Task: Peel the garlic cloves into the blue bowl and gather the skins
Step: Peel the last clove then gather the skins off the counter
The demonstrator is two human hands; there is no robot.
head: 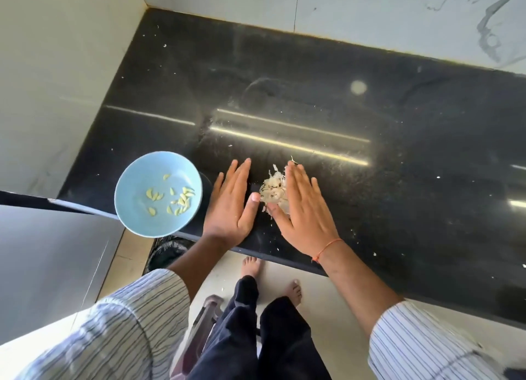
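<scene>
The peeling stage appeared finished. About a dozen peeled garlic cloves [178, 200] lay inside the blue bowl [133, 177], which sat at the near left of the black counter [398, 123], partly overhanging its near edge. No unpeeled cloves were visible on the counter.

The gathering stage appeared to be in progress. Most of the skins [273, 190] formed one small pile near the counter's near edge, right of the bowl. Scattered flecks were spread across the counter to the far left and near right, so some collecting was judged to be left.

The left hand [232, 201] lay flat with straight fingers, palm down, between the bowl and the pile; its thumb tip reached just beside the pile's left edge. The right hand [306, 209] was likewise flat and grasping nothing, its inner edge and thumb touching the pile's right side and partly covering it. The pile thus sat between both hands.

A dark bin [168, 251] stood on the floor below the bowl.
</scene>
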